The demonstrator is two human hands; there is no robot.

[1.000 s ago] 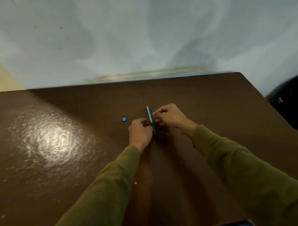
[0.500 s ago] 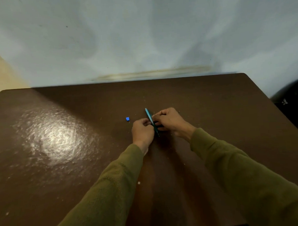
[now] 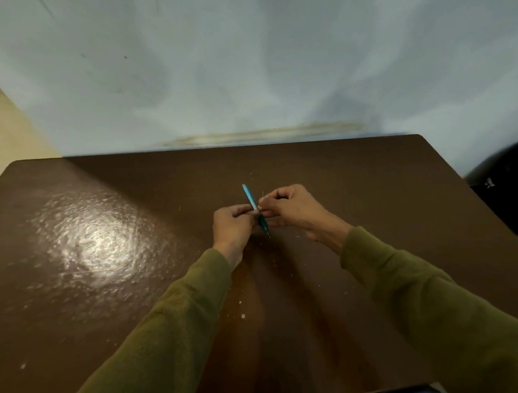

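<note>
two hands on a teal pen at mid-bench

we see the left hand with its fingers curled in, pinching the teal pen around the middle of its barrel. the pen is tilted: pale blue end up and away toward the wall, dark tip down and toward us, low over the bench. we cannot tell whether the tip touches the surface.

the right hand meets the pen from the other side. its fingers are curled, with thumb and forefinger pinched together right beside the barrel. a thin sliver sticks up out of that pinch, too small for us to say what it is. we cannot tell whether this hand also grips the pen itself. the two hands are touching or nearly touching at the pen, around the middle of the bench and slightly right of centre.

olive sleeves cover both forearms down to the wrists. we note a bright glare patch on the brown bench well to the left of the hands. a few white specks lie between the forearms. a black object, blurred, sits off the bench's right edge.
</note>
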